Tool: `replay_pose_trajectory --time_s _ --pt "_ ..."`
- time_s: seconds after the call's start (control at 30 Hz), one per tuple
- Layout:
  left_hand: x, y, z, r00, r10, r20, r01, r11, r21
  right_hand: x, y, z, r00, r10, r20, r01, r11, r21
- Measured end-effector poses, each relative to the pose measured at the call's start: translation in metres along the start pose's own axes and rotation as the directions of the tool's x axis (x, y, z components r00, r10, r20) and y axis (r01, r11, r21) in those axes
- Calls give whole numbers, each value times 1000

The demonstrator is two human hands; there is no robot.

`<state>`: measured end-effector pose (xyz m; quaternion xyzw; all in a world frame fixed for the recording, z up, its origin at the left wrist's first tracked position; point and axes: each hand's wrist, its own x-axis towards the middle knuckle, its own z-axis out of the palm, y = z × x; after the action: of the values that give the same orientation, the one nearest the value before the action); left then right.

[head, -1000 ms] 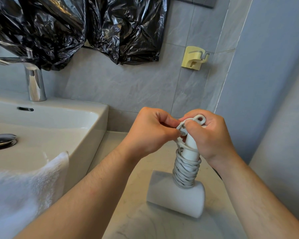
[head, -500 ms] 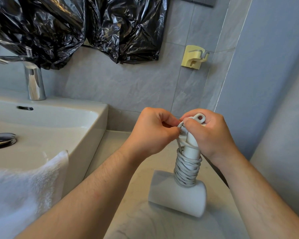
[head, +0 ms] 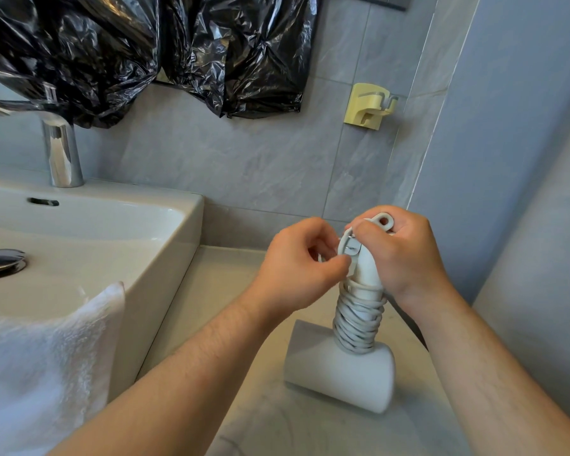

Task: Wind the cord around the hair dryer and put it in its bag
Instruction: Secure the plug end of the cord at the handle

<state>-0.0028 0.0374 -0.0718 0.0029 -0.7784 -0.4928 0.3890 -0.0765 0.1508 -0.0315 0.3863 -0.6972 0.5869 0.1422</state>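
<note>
A white hair dryer [head: 339, 373] stands head-down on the counter, handle pointing up. Its grey-white cord [head: 357, 324] is coiled in many turns around the lower handle. My right hand [head: 402, 255] grips the top of the handle, where a hanging loop sticks out above my fingers. My left hand [head: 297, 268] pinches the white plug [head: 351, 250] against the handle, its metal prongs facing me. No bag for the dryer is in view.
A white sink [head: 165, 232] with a chrome tap [head: 60, 153] fills the left; a white towel [head: 46, 366] hangs over its front edge. Black plastic bags [head: 145, 51] cover the wall above. A yellow wall holder [head: 369, 105] sits on the tiles. The pale counter [head: 218, 311] ends at the right wall.
The plug has turned so its prongs now face me, and my left hand has shifted slightly down along the handle. The dryer stays upright in the same spot.
</note>
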Motion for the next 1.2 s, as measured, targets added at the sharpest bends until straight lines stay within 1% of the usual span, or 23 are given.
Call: replay_pose_trajectory --time_s 0.07,0.2,0.33,0.43,0.6,0.73,0.87,0.93,1.03,1.2 --pt "-1 2 3 997 9 -74 -11 1000 -24 1 1 0 1000 7 3 -7 1000 8" --pt "-2 4 6 993 -49 -110 38 994 -100 1 1 -4 998 20 57 -21 1000 7" --pt "1 4 1 996 -73 -48 64 983 -172 2 0 -8 993 21 118 -22 1000 5" --pt "2 5 -3 997 -76 1 74 974 -215 3 0 -10 990 32 138 -35 999 19" --pt "0 7 0 999 -14 -39 6 983 -183 3 1 -9 992 44 122 -50 998 47" --pt "2 11 -5 1000 -16 11 18 978 -206 3 2 -10 990 44 134 -53 997 61" --pt "5 10 -10 998 47 43 -39 984 -174 2 3 -8 991 36 133 -51 992 111" --pt "5 8 -8 998 9 56 3 977 -212 2 4 -6 993 25 119 -40 991 127" --pt "3 7 -6 989 -90 116 124 936 -329 2 4 -5 996 2 84 -11 994 109" --pt "4 8 -9 970 -157 187 222 885 -409 0 5 -4 999 -24 28 21 996 88"
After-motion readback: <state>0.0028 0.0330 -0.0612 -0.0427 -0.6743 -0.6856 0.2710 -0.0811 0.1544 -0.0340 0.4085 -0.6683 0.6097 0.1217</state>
